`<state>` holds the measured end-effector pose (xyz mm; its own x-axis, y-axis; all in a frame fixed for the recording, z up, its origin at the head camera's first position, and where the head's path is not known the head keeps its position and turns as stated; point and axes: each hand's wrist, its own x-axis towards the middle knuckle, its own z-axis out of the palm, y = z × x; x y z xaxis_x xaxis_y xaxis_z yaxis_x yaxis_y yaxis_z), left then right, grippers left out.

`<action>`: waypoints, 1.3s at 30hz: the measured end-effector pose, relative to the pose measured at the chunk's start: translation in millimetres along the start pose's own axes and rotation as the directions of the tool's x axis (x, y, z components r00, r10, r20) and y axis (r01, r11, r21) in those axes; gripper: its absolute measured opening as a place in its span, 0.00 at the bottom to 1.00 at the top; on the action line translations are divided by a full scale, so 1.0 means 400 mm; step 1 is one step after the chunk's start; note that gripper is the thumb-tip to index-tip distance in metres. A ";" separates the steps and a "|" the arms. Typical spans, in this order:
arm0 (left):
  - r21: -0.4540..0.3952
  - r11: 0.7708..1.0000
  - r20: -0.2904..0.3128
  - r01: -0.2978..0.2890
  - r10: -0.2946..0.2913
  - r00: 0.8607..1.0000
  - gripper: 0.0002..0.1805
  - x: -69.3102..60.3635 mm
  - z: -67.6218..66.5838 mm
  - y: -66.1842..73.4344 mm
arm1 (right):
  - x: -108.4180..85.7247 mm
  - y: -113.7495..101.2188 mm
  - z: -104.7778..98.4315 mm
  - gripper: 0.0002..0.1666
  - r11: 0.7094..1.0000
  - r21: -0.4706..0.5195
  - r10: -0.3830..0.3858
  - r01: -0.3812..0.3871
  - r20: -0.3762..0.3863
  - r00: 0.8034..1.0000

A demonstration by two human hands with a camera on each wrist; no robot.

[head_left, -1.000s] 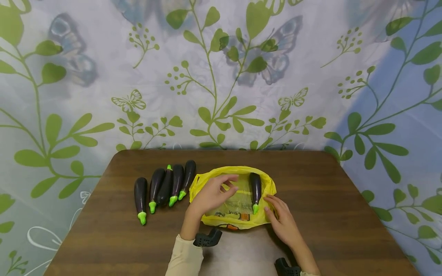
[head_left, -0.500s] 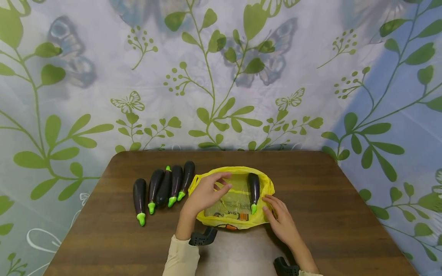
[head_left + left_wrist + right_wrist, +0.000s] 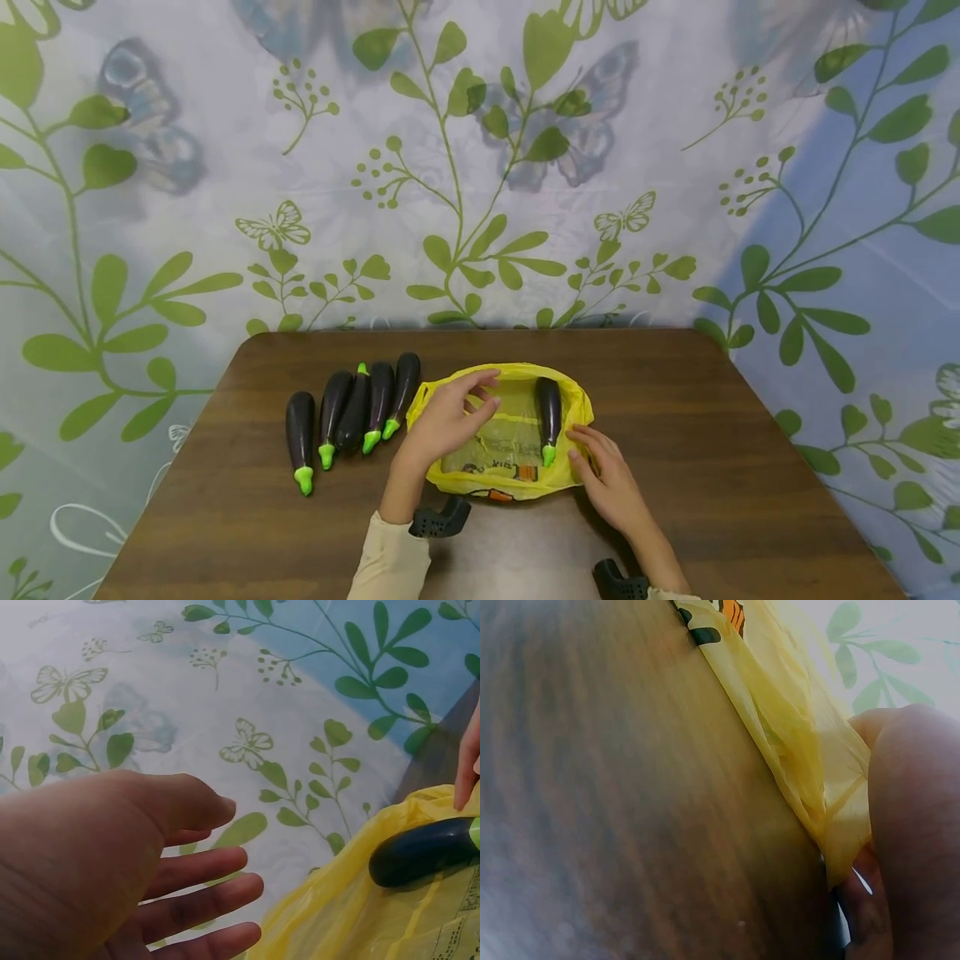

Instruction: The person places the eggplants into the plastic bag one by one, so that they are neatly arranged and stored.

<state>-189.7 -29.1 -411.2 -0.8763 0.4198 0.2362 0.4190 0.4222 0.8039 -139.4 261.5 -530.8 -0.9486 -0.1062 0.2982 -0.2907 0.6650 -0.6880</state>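
Observation:
A yellow plastic bag [image 3: 495, 492] lies with its mouth spread wide on the table. Inside it, toward the right, rests one dark purple eggplant [image 3: 549, 408] with a bright green stem end. My left hand [image 3: 450, 421] hovers above the bag's left side; its fingers are apart and hold nothing in the left wrist view. My right hand [image 3: 611, 479] is at the bag's right rim, the yellow film running between thumb and fingers in the right wrist view. Several more eggplants [image 3: 301, 433] lie in a loose row left of the bag.
The brown wooden table [image 3: 697, 467] carries everything. Behind its far edge hangs a patterned cloth [image 3: 495, 183] with green leaves and butterflies. Black wrist mounts [image 3: 441, 517] sit on both forearms.
The scene has shifted slightly left in the head view. Both hands keep nearly the same positions at the bag, and the eggplants stay where they lie.

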 end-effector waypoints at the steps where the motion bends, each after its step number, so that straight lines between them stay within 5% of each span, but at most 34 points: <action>1: -0.003 1.000 -0.003 0.003 -0.003 1.000 0.24 -0.001 0.002 -0.001 | -0.002 0.000 0.001 0.20 1.000 0.001 0.003 -0.003 0.002 1.000; 19: -0.026 1.000 -0.205 0.005 -0.010 0.979 0.22 -0.043 -0.022 -0.045 | -0.011 -0.002 0.008 0.20 1.000 -0.011 0.020 -0.020 0.012 1.000; 39: 0.020 0.999 -0.227 0.030 -0.025 0.974 0.20 -0.054 -0.078 -0.062 | 0.005 0.000 -0.004 0.19 1.000 -0.005 0.007 -0.007 -0.005 1.000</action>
<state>-188.4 -73.5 -419.1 -0.9174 0.2164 0.3340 0.3973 0.4509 0.7993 -141.1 262.4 -529.2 -0.9499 -0.0985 0.2968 -0.2838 0.6696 -0.6863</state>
